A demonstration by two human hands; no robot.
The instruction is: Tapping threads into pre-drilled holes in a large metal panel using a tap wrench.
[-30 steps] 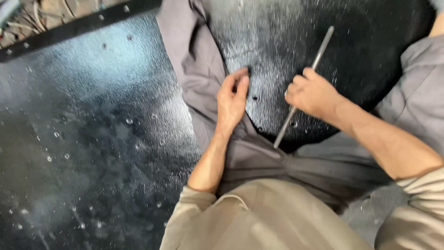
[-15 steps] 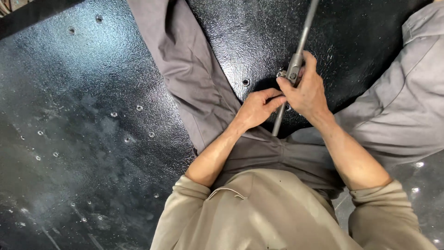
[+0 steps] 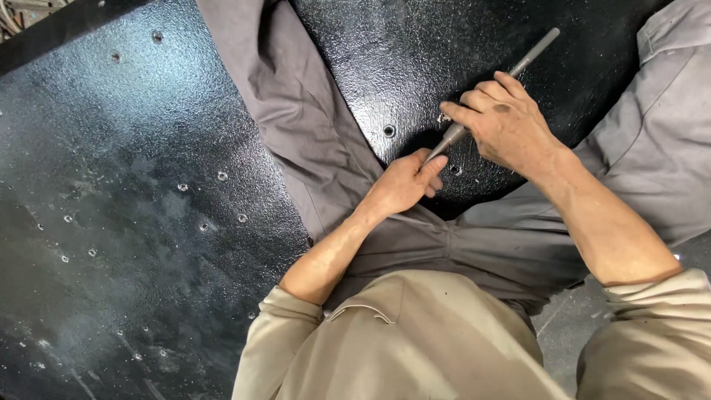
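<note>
My right hand (image 3: 507,122) is closed around a long grey metal rod (image 3: 532,52) that slants from the upper right down to the left. The rod's lower tip meets the black textured metal sheet (image 3: 415,67) between my spread legs, beside a small round hole (image 3: 389,131). My left hand (image 3: 404,181) rests just below, its fingertips pinching the tip of the rod against the sheet. Whether something small sits under the fingers is hidden.
I sit on a wide black metal panel (image 3: 111,185) with several small holes and rivets (image 3: 220,176). My grey trouser legs (image 3: 296,111) lie on either side of the sheet. A dark strip (image 3: 52,33) borders the top left corner.
My right hand has tilted the rod from nearly upright to slanting right. My left hand slid from beside the right hand down to the rod's tip. The view shifted slightly.
</note>
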